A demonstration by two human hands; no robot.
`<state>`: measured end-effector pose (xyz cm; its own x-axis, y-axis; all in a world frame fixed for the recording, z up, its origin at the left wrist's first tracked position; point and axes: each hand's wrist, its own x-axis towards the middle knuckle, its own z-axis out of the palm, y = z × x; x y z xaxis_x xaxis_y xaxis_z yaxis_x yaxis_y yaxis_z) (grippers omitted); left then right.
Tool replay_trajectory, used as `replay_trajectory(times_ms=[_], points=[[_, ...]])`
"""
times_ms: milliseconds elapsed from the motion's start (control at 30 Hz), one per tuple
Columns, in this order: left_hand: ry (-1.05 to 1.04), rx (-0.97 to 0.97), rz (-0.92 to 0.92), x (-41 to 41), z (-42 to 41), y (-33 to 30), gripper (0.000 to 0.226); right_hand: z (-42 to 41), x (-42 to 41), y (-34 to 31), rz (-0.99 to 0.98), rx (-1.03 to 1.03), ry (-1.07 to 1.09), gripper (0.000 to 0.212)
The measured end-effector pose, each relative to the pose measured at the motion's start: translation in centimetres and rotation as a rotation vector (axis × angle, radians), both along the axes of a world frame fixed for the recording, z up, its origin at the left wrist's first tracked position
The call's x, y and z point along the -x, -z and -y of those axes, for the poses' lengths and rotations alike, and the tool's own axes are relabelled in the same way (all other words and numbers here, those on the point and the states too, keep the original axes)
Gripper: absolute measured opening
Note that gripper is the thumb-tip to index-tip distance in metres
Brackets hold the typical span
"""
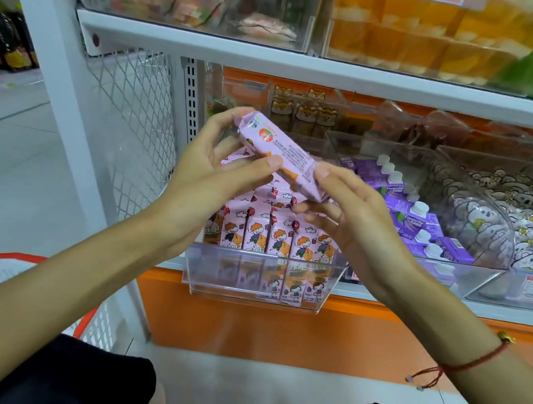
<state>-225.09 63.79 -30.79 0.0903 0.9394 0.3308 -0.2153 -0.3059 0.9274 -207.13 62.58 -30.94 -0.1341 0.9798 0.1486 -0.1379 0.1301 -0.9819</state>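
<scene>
You hold a pink packet (289, 154) between both hands, just above the middle of the view. It is clear of the shelf and tilted, with its upper end toward 10 o'clock and its lower end toward 4 o'clock.

Your left hand (210, 172) grips the upper half: the thumb lies flat on the near face and the fingers curl round the far end. Your right hand (350, 214) pinches the lower end, with the thumb on top and the fingers curled underneath. A red cord bracelet (476, 361) sits on that wrist.

Directly at 6 o'clock from the packet stands a clear bin (202, 273). It hangs forward off the lower shelf's edge and holds a row of matching pink packets (272, 234) set upright and packed close together.

At 3 o'clock from the bin, purple cartons (417, 220) with white caps lie in a second clear tray. Further toward 3 o'clock is a heap of bear-print sachets (512, 221).

The white shelf board (301, 64) crosses at 12 o'clock, and orange jelly cups (414, 47) sit above it.

A white mesh side panel (133, 95) closes the rack at 9 o'clock. A white basket with a red rim (96, 325) sits on the floor at 8 o'clock.
</scene>
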Motion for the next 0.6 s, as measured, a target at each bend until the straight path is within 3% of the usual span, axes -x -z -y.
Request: replay_trajectory(times_ms=[100,233,333,467,600], points=[[-0.127,0.042,0.038,0.0,0.0,0.1,0.066,-0.3,0.0,-0.1,0.01,-0.052,0.06,0.044],[-0.184,0.035,0.01,0.0,-0.1,0.0,0.056,-1.2,0.5,0.1,0.042,-0.056,0.138,0.028],[-0.259,-0.042,-0.082,0.5,-0.5,0.0,0.043,-2.3,1.1,0.1,0.089,-0.016,0.112,0.028],[-0.416,-0.225,-0.252,1.6,-1.3,0.1,0.035,-3.5,2.0,1.4,0.564,-0.162,0.212,0.049],[-0.441,-0.285,-0.491,2.1,-2.2,0.4,0.031,-3.7,2.2,3.0,1.098,-0.444,0.133,0.062]])
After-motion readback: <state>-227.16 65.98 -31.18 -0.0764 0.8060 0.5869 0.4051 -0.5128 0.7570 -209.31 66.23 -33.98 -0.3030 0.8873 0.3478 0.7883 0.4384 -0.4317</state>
